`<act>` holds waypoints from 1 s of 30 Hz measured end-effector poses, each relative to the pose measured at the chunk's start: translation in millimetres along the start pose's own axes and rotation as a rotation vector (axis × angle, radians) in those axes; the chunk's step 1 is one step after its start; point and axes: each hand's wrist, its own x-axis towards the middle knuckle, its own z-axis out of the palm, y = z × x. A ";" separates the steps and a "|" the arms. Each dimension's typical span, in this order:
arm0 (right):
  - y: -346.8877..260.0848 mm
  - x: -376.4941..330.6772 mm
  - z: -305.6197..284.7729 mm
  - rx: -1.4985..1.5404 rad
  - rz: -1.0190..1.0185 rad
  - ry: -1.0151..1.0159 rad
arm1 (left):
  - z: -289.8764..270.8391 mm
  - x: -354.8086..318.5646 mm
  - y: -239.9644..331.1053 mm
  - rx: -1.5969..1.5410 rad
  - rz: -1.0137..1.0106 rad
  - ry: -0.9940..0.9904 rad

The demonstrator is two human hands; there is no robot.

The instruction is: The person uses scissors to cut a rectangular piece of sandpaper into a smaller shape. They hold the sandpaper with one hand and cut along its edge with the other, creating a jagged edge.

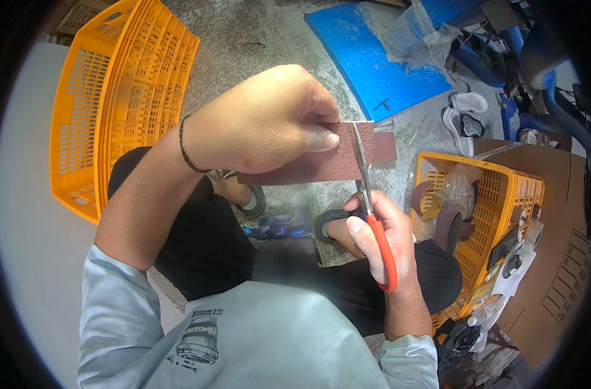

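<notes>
One orange plastic crate (149,97) is standing at the far left, its walls a lattice of small rectangular holes, on a grey, speckled floor (243,32). Further right, a single thin dark cord (188,152) is circling the left wrist, and pale dust is clinging to the skin. The left hand (263,123) is folding almost into a fist, pinching one flat strip of sandpaper (298,170) — reddish brown, grainy, straight-edged — with its thumb lying on the upper face. The strip is sitting above the knees, in the middle of the view. Two dark sandals (260,202) are showing below it.

The right hand (392,240) is wrapping around one pair of scissors (374,222); red handles are filling its grip, and one narrow metal blade is lying across the strip near its right end. A smaller, smoother brown piece (385,148) is showing just past the blade — whether it is joining the strip, I cannot tell.

Beyond, one blue board (354,55) is lying flat, bearing one small T-shaped tool (382,104) and crumpled clear plastic (415,35). Two pale shoes (469,102) are resting beside it. A second orange crate (480,256) is holding curled brown abrasive bands (446,223), next to brown cardboard (555,214).
</notes>
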 end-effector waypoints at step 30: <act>-1.4 -4.9 -7.5 -0.508 -0.407 0.346 | 32.3 -11.8 3.5 -0.686 -0.014 0.208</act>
